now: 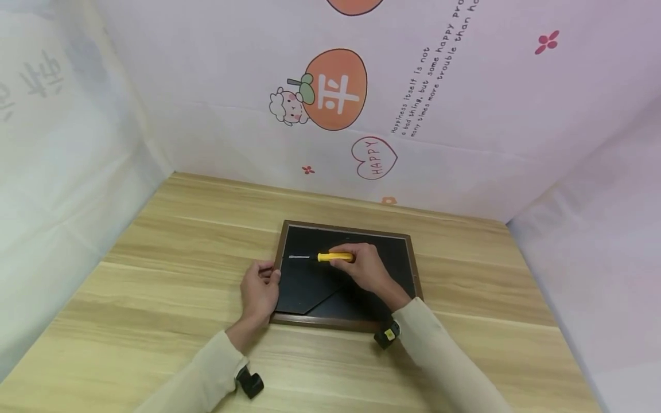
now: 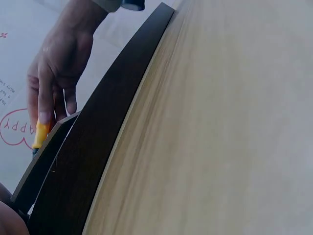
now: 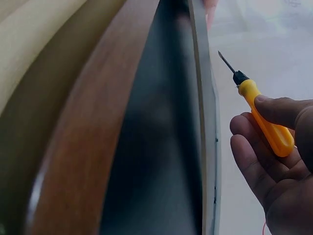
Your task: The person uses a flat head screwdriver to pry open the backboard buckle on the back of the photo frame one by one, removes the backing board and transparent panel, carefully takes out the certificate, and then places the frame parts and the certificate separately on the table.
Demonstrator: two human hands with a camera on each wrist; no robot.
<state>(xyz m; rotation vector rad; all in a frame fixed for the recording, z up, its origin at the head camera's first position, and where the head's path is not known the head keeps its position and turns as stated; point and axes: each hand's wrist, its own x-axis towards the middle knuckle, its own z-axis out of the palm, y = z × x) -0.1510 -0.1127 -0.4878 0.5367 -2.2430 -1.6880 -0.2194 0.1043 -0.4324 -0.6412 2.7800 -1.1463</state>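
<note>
A picture frame with a brown rim lies back side up on the table, its black backing and angled stand flap showing. My left hand grips the frame's left edge, thumb on the rim and fingers at the outer side. Over the backing, my right hand holds a screwdriver by its yellow handle, the metal shaft pointing left toward the left rim. In the right wrist view, thumb and fingers close around the screwdriver's handle. Whether the tip touches anything is unclear.
The wood-grain table extends around the frame on all sides. Behind it hangs a pale printed curtain with orange fruit drawings and lettering. White fabric walls close off the left and right. A small black camera is worn at the left wrist.
</note>
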